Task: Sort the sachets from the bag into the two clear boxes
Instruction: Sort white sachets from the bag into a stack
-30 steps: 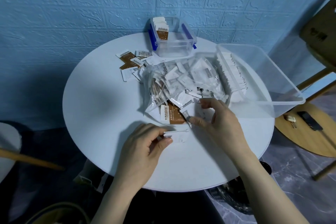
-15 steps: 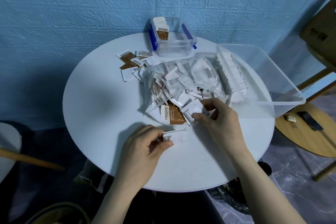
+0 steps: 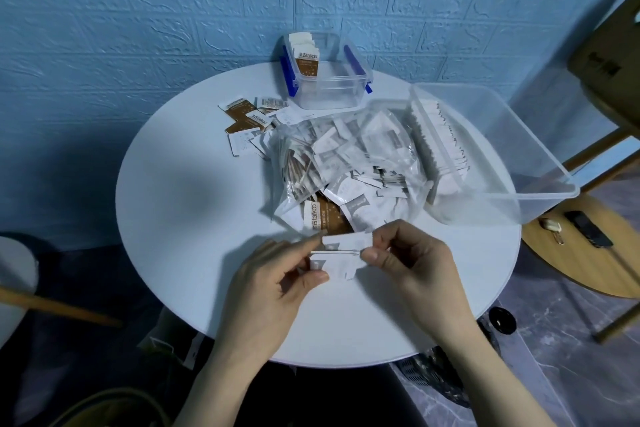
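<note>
Fingers of the left hand [image 3: 277, 281] and right hand [image 3: 412, 260] pinch white sachets [image 3: 341, 250] between them

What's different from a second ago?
The right hand came back from the bag with a white sachet and now pinches it against the sachets that the left hand holds. Both boxes and the loose sachets stayed put.

White sachets [image 3: 341, 253] pinched above the table's near edge; clear bag [image 3: 349, 163] of sachets at centre; small box [image 3: 327, 71] at far edge; large box [image 3: 491, 149] at right edge.
</note>
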Available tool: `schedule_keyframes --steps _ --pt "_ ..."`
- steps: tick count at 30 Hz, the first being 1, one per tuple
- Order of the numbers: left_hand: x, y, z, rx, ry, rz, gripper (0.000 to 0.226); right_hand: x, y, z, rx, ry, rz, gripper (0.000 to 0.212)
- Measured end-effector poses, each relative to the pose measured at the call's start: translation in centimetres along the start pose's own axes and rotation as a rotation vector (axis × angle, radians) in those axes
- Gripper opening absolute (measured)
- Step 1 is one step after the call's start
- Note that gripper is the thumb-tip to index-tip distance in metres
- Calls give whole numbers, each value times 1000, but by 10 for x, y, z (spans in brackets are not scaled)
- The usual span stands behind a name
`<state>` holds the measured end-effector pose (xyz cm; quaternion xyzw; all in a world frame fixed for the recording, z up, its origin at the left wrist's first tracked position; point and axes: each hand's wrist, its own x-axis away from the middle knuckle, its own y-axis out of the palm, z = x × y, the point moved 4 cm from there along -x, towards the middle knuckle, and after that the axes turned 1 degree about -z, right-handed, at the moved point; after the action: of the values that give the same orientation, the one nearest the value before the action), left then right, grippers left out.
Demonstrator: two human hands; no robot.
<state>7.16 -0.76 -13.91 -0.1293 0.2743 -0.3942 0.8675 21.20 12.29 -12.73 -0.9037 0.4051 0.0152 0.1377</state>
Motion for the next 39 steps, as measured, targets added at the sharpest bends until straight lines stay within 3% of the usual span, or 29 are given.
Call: schedule_keyframes --steps 5,8,10,12,14,16,19,23,27,32,39 --pt "0 0 -1 51 -7 -11 34 6 5 3 250 -45 -99 9" --pt "2 2 -5 60 -27 -14 26 0 0 -3 268 -45 -159 10" --pt "3 2 -8 76 -63 -9 24 -9 -7 -8 244 -49 -80 12" --pt "3 2 -8 74 -68 -12 24 -20 -16 -13 369 -78 71 6" --pt "3 2 -6 65 -62 -18 27 -29 -20 -14 595 -24 148 28" --pt "2 3 -7 71 -69 -26 30 -32 -18 -13 777 101 116 53" --pt "3 2 -7 79 -67 -30 31 -31 -10 -10 860 179 65 65" --pt "2 0 -3 48 -32 -21 29 -30 -8 -7 785 176 127 52" --pt "2 1 -4 63 -42 -18 29 -30 -15 -4 497 150 197 25" --pt "2 1 -3 46 -28 -13 27 -21 -16 -12 298 -9 190 21" --pt "2 0 0 -6 -3 -3 30 -2 -10 -22 284 -163 83 23"
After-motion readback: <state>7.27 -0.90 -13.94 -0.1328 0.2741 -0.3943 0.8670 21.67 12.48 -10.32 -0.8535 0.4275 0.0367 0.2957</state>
